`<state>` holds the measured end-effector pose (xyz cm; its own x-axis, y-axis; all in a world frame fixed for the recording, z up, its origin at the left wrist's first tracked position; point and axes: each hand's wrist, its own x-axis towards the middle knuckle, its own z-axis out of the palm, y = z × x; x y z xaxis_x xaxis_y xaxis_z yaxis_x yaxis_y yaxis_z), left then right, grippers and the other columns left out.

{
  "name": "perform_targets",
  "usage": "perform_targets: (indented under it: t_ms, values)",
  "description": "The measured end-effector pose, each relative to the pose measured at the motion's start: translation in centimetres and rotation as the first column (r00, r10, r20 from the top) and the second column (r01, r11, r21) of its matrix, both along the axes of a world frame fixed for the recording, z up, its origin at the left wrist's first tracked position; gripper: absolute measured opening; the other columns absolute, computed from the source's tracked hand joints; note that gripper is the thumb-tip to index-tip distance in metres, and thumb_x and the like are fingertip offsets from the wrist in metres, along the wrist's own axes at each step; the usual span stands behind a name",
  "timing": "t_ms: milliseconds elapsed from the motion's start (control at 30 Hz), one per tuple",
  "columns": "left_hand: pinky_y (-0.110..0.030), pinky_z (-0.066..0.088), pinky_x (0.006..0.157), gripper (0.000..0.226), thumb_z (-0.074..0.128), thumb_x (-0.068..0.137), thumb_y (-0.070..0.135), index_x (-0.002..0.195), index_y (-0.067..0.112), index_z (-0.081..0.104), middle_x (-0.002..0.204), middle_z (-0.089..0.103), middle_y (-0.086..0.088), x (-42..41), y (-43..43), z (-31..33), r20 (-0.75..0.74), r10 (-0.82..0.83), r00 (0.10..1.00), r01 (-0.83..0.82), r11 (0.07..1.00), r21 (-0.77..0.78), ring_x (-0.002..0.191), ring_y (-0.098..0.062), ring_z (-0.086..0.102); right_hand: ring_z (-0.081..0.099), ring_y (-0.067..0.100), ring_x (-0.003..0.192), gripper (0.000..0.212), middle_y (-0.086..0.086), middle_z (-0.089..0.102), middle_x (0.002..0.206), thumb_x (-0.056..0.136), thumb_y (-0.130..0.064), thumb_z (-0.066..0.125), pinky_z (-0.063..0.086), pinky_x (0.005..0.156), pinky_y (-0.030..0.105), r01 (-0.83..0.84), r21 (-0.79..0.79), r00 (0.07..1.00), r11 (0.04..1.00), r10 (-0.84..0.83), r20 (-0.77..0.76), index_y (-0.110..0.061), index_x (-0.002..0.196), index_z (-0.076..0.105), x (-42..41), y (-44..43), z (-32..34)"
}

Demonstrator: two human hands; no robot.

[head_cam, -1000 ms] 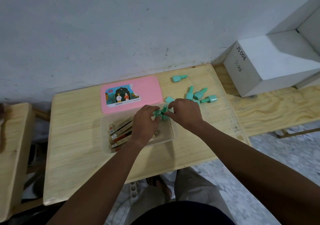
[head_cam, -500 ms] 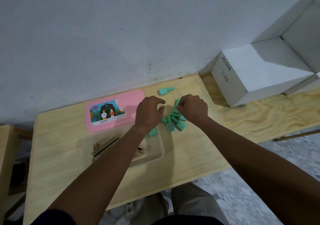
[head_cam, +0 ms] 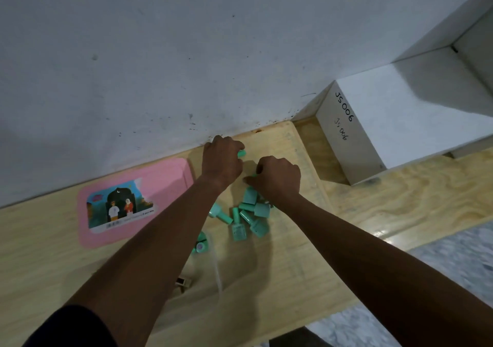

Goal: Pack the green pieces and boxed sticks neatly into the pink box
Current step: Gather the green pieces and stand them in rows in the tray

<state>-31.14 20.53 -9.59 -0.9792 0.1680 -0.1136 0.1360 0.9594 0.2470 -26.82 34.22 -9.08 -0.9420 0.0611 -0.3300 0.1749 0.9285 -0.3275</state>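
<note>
Green pieces (head_cam: 249, 213) lie in a loose pile on the table (head_cam: 280, 266), mid-scene, just near of the right hand. They lie on their sides, touching and partly overlapping. One more green piece, the far piece (head_cam: 241, 154), sits at the table's far edge by the wall (head_cam: 186, 53). Another, the tray piece (head_cam: 200, 243), lies in the far right corner of the clear tray (head_cam: 218, 276), half hidden by the left forearm.

Left hand (head_cam: 221, 163) is knuckles up with fingers curled over the far piece, holding it. Only the piece's right end pokes out past the fingers.

Right hand (head_cam: 278, 177) is knuckles up with fingers curled under, at the far end of the pile. A sliver of green shows at its fingertips, but I cannot tell whether it grips a piece.

Stick box (head_cam: 184, 282): one end shows inside the tray, beside the left forearm. The rest is hidden, and that area is blurred.

Pink lid (head_cam: 165, 184) lies flat on the table to the left of the hands and far of the tray, picture label up.

A white box (head_cam: 386, 122) marked JS 006 stands far right, well apart from the pile.
</note>
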Motion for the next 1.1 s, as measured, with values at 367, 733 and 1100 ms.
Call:
perform_targets:
  t_ms: [367,733,1100]
  values:
    - [-0.038,0.052,0.087,0.027,0.067,0.087,0.015,0.114,0.014,0.069,0.104,0.074,-0.011,0.4,-2.6,0.9,0.015,-0.015,1.000,0.012,0.983,0.183,0.097,-0.029,0.067,0.067,0.020,0.077,0.025,-0.001,0.073,0.080,0.065,-0.039,0.077,0.054,0.070,0.030,0.234,-0.310,0.970,0.921,-0.199,0.140,-0.024,0.085,0.078,-0.9,-0.1,1.8]
    - [-0.029,0.057,0.067,0.023,0.053,0.091,-0.005,0.103,0.011,0.065,0.092,0.070,-0.014,8.9,-9.1,11.0,0.603,0.179,0.777,-0.620,0.054,0.783,0.083,-0.023,0.068,0.069,0.016,0.073,0.007,0.006,0.073,0.082,0.080,-0.008,0.072,0.051,0.064,0.026,0.321,-0.791,0.943,0.521,-0.250,0.218,-0.009,0.087,0.076,3.9,-0.2,9.3]
    - [-0.033,0.057,0.080,0.018,0.060,0.090,-0.003,0.100,0.011,0.066,0.094,0.068,-0.013,19.2,-13.0,11.7,0.570,0.142,0.809,-0.572,-0.032,0.820,0.086,-0.022,0.065,0.066,0.019,0.068,0.010,0.015,0.070,0.080,0.078,0.003,0.072,0.058,0.069,0.029,0.181,-0.844,0.979,0.505,-0.170,0.108,-0.005,0.083,0.072,12.2,-4.7,12.0]
